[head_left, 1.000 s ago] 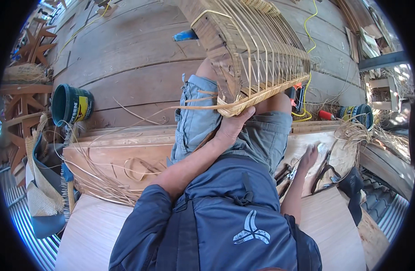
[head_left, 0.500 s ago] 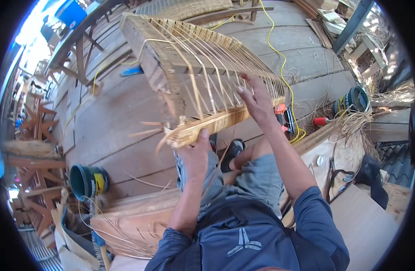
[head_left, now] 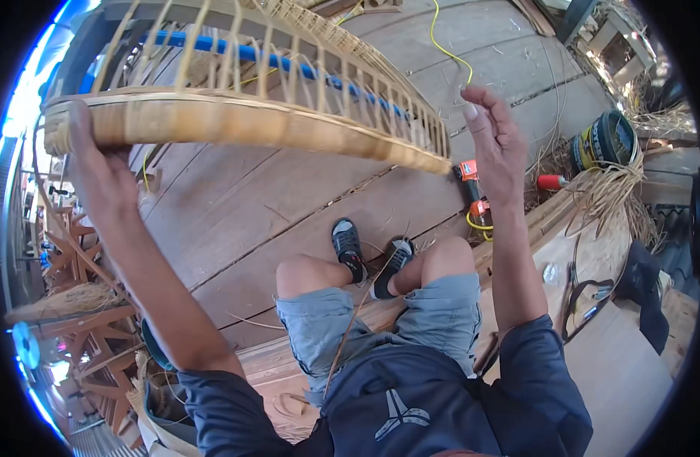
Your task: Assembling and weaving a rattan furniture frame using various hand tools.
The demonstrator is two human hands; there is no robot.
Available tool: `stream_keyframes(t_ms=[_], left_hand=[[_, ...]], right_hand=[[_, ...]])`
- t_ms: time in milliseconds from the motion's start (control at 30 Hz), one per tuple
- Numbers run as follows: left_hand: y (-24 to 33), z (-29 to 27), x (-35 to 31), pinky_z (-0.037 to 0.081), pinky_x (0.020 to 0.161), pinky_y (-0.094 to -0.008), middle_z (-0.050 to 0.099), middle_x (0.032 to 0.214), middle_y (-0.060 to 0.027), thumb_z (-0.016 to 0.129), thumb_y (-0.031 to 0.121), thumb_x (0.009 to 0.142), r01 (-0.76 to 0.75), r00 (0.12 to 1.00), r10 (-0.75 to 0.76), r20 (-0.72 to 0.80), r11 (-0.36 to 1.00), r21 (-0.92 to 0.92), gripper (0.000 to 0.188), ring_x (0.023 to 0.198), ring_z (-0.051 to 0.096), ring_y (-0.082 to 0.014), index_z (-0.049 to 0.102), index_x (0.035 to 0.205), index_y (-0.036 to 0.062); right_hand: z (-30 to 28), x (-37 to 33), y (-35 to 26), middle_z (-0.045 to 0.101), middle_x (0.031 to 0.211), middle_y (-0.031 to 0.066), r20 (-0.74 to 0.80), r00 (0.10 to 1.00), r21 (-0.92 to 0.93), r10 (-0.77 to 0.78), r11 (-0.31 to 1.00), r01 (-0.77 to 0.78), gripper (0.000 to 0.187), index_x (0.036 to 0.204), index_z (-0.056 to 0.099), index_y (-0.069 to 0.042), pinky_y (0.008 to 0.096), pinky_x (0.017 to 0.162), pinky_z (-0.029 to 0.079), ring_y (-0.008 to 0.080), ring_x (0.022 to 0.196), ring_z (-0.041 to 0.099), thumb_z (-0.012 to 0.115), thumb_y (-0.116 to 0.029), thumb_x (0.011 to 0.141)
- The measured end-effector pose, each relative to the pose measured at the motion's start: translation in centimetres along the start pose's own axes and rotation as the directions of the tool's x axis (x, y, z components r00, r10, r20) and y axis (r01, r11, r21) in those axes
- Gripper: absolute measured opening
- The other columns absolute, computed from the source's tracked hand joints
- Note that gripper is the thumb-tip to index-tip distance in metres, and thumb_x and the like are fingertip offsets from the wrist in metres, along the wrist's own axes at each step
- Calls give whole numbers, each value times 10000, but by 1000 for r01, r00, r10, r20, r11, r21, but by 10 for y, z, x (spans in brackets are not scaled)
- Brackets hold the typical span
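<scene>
A woven rattan frame [head_left: 235,122], with a wrapped near rail and a row of upright strands, is held up and tilted across the upper left of the head view. My left hand [head_left: 110,179] grips the left end of its near rail, the thumb lying against the wrapped face; the other fingers are mostly hidden. My right hand [head_left: 500,145] is raised beyond the rail's right end, apart from the frame, fingers loosely bent and thumb apart, holding nothing. Through the strands a long blue bar [head_left: 296,68] shows. A thin rattan strip [head_left: 357,316] lies across my lap.
An orange and black air nailer [head_left: 471,186] with a yellow hose [head_left: 449,47] rests on the plank floor [head_left: 266,198]. To the right are a red cylinder [head_left: 550,182], a dark bucket [head_left: 605,145] and a bundle of rattan strips [head_left: 612,183]. Star-shaped wooden pieces [head_left: 98,350] stand at the left.
The rattan frame has swung up and left, its near rail turned broadside. My left hand has gone left and up with it. My right hand has come away from the strands, to the right.
</scene>
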State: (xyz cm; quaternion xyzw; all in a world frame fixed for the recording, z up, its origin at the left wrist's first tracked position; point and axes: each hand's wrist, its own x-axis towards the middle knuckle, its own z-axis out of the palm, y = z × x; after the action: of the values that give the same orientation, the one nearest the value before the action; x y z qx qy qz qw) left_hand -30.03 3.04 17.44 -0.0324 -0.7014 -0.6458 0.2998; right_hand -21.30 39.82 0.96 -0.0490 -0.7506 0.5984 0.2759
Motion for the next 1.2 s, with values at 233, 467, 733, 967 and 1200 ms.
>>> stream_keyframes(t_ms=[233,467,733,967,1200], left_hand=[[20,15,34,462,863,-319,570,1088,-135,678,434,803,-122,983,90,162,972,203,639,973,576,-192,518,1164,-67],[52,39,11,479,735,-307,666,896,-70,688,510,757,-484,804,232,547,790,377,573,824,613,-147,640,968,-20],[73,50,-68,514,809,-284,651,1007,-92,808,230,701,-157,744,-13,668,968,194,559,907,619,-144,531,1119,-19],[64,42,-143,500,819,-330,643,1021,-148,838,206,623,-507,411,131,902,855,106,552,960,634,-260,578,1080,37],[4,-22,-287,404,979,-427,550,1202,-182,663,107,693,-685,192,138,972,728,32,505,1142,523,-328,486,1151,-11]], right_hand=[[-7,-19,20,570,960,11,-66,993,117,99,989,-91,241,1129,565,-10,204,747,411,66,839,498,544,-113,913],[-7,-3,-34,584,1060,25,-165,977,387,137,920,-64,288,1168,545,-9,204,777,406,75,959,520,540,-173,931],[-40,7,-89,526,1202,80,-94,971,644,221,757,-110,482,1254,469,-20,286,796,416,155,1027,506,533,-367,924],[-84,-36,-89,563,1114,57,-157,932,567,326,803,-185,479,1176,505,-33,311,799,425,156,976,524,453,-446,939],[-116,-211,-32,466,1317,106,-34,828,487,559,733,-475,653,1328,398,-14,390,989,336,212,1192,453,339,-538,944]])
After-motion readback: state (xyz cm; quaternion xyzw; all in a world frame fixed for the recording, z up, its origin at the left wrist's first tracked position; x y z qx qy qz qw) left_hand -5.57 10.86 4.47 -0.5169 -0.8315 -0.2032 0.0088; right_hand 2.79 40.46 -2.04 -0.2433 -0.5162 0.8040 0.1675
